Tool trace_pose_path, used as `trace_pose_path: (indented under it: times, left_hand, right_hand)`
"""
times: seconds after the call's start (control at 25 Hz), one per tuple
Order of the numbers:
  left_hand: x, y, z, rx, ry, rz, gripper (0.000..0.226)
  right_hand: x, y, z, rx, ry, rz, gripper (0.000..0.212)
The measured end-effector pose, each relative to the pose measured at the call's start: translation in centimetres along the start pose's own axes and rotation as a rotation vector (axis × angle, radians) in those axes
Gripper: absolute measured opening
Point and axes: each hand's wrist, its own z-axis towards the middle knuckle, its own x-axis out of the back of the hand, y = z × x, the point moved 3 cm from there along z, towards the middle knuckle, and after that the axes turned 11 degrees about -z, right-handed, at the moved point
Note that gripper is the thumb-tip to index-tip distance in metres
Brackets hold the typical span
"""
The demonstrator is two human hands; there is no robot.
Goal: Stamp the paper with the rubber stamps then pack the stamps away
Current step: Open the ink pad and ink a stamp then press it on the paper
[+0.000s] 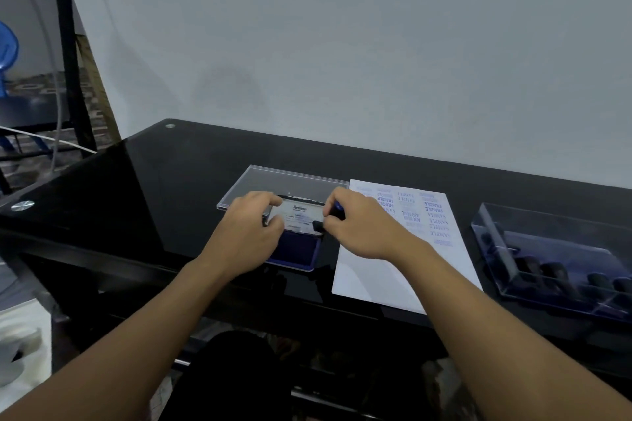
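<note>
A blue ink pad point(295, 251) lies on the black glass table point(178, 181), its labelled lid point(301, 215) raised at the far side. My left hand point(248, 231) grips the lid's left end between thumb and fingers. My right hand point(359, 227) holds a small black and blue rubber stamp point(337, 210) at the lid's right end. To the right lies a white paper point(403, 270) with several blue prints such as FRAGILE, SAMPLE and AIR MAIL across its far half.
A clear plastic box point(561, 260) with several dark stamps in compartments stands at the far right. A flat clear lid point(284, 179) lies behind the ink pad. A wall runs along the table's far edge; chairs stand off to the left.
</note>
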Motion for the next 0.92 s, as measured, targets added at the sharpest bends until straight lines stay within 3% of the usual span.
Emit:
trace_pose_path:
  times: [0.48,0.92]
  left_hand:
    - [-12.9,9.2,3.4,-0.089,-0.258,-0.083,0.033]
    - [-17.6,7.8,3.9,-0.085,-0.353,0.023,0.034]
  right_hand:
    - [9.3,12.7,-5.4,-0.303,0.089,-0.193,0.003]
    - [6.3,16.1,-4.9,-0.375,-0.041,-0.276,0.005]
